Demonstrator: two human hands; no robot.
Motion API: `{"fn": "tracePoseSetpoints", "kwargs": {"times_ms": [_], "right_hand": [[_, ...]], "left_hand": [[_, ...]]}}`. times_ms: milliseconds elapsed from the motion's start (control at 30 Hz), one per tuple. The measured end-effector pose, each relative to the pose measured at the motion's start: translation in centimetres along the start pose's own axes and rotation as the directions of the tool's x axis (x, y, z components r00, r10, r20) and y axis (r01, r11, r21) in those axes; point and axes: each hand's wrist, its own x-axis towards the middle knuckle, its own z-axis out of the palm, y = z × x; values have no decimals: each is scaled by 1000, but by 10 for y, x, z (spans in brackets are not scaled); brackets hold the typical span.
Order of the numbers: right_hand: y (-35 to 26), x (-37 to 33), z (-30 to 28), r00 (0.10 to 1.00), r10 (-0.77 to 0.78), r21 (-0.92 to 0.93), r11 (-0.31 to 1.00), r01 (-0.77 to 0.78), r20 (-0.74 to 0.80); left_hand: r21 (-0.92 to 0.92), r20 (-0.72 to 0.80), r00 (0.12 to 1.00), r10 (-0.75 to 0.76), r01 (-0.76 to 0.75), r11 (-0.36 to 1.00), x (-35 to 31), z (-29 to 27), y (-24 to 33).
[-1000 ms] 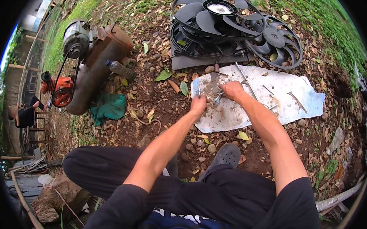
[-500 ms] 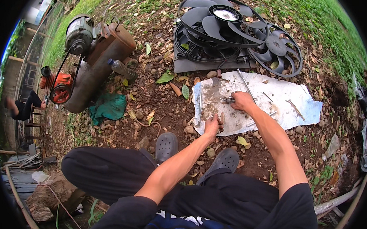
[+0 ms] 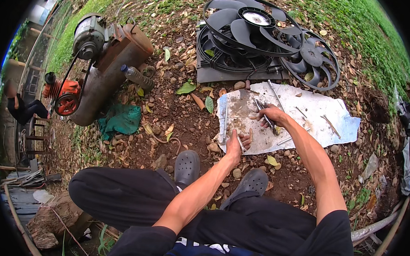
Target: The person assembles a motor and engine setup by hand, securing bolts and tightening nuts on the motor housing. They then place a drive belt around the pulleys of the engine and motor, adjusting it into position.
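Observation:
Over a dirty white sheet (image 3: 323,97) on the ground, my right hand (image 3: 272,114) is closed around a dark metal tool that looks like pliers (image 3: 260,104). Its tip points up and left; the fingers hide its middle. Lower and to the left, my left hand (image 3: 236,145) grips a short, thin silvery metal piece (image 3: 241,144) near the sheet's front edge. A slim metal rod (image 3: 225,124) lies just left of that hand. Beyond my right hand rests a longer metal rod (image 3: 276,95). To its right are a short rod (image 3: 294,136) and some thin sticks (image 3: 331,126).
Black radiator fans (image 3: 241,32) are stacked behind the sheet, with another fan (image 3: 311,56) beside them. At left stand a rusty air compressor (image 3: 111,73), a plastic bottle (image 3: 139,78) and a green cloth (image 3: 119,121). A person (image 3: 20,104) sits at the far left.
My right hand has turned, and the pliers-like tool now tilts upward instead of pointing left. My left hand has rotated, showing the silvery piece in its fingers.

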Motion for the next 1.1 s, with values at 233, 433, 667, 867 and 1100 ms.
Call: {"fn": "tracePoseSetpoints", "kwargs": {"times_ms": [233,433,667,867,1100], "right_hand": [[-17,-12,39,933,-120,353,936,-8,340],[-26,-7,62,927,-150,294,955,45,345],[-35,-19,77,949,-172,321,943,82,264],[-25,-16,69,973,-148,314,945,87,178],[-19,-11,80,927,-362,28,932,361,98]], "left_hand": [[4,84,995,54,-55,998,-15,35,59],[90,124,992,20,-31,995,-11,22,81],[192,116,992,46,-68,979,-20,25,86],[276,149,986,72,-111,955,-34,42,89],[387,87,979,187,-206,899,-12,29,87]]}}
